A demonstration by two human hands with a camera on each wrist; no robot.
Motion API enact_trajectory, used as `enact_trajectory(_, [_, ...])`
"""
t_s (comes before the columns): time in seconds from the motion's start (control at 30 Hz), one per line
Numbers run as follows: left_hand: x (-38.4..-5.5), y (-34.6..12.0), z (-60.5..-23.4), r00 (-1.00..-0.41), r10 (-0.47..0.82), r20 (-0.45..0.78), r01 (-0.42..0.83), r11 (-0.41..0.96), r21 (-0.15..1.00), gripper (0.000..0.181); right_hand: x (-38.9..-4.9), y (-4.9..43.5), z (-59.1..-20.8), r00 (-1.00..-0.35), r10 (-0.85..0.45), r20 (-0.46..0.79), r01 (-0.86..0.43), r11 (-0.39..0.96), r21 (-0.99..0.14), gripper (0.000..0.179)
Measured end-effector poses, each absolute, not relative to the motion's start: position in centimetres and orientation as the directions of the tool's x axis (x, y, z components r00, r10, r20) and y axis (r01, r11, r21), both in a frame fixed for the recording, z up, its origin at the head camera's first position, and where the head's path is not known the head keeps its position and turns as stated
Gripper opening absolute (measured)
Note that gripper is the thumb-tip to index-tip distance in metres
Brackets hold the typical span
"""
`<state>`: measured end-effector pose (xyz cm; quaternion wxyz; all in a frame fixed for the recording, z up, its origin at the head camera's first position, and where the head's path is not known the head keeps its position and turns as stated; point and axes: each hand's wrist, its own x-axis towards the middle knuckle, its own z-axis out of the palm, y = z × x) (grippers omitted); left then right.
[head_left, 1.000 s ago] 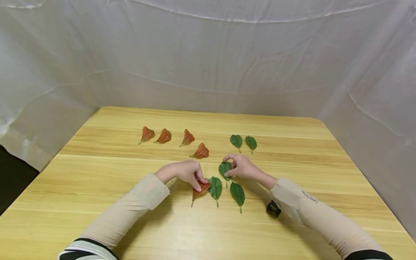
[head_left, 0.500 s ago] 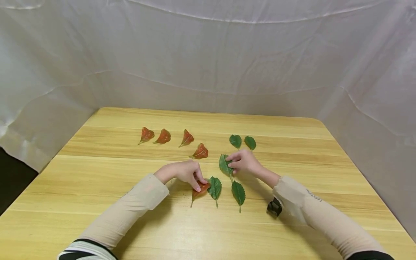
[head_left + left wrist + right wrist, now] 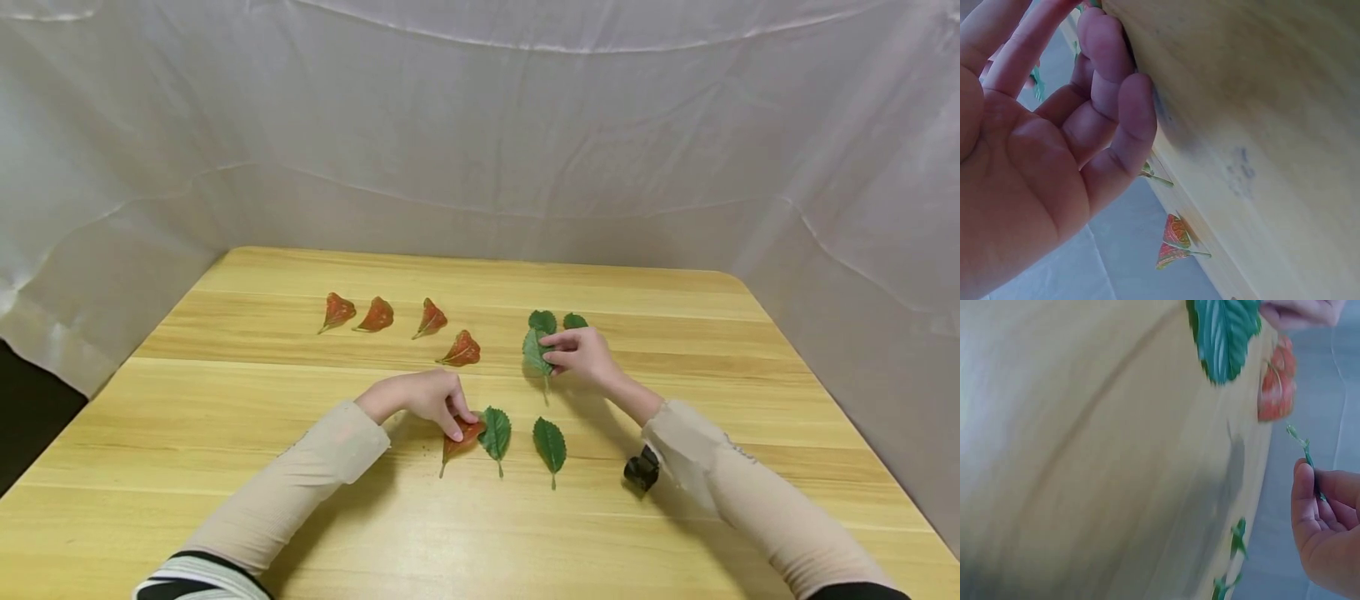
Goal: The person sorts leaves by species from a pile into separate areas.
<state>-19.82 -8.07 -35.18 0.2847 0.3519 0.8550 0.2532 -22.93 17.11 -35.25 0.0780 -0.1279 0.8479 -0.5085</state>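
My left hand (image 3: 431, 398) pinches a red leaf (image 3: 452, 451) by its upper edge, low over the table. A green leaf (image 3: 495, 433) lies just right of it, touching or overlapping its edge. My right hand (image 3: 588, 358) holds another green leaf (image 3: 535, 353) between thumb and fingers. In the right wrist view this held leaf (image 3: 1304, 447) appears edge-on, raised off the wood. Behind it are two green leaves, the left one (image 3: 542, 320) and the right one (image 3: 575, 321), both partly covered. A further green leaf (image 3: 551, 444) lies nearer me. The left wrist view hides the left fingertips' grip.
Several red leaves, one of them a red leaf (image 3: 461, 348) nearest the middle, lie at the back left of the wooden table (image 3: 225, 400). Pale cloth (image 3: 480, 142) hangs behind and beside the table. A black device (image 3: 642, 469) hangs under my right wrist.
My right hand has lifted the green leaf from beside the other green leaves and carried it back toward the two far ones. My left hand has stayed on the red leaf.
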Motion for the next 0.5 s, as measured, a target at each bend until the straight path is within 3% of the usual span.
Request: enact_trajectory(0.5, [-19.7,-7.9,-35.2,-0.608,0.728,-0.316,0.449,0.644,0.619,0.030,-25.1,22.2,-35.6,-0.990,-0.132,-0.047,-0.029,0.526,-0.850,0.032])
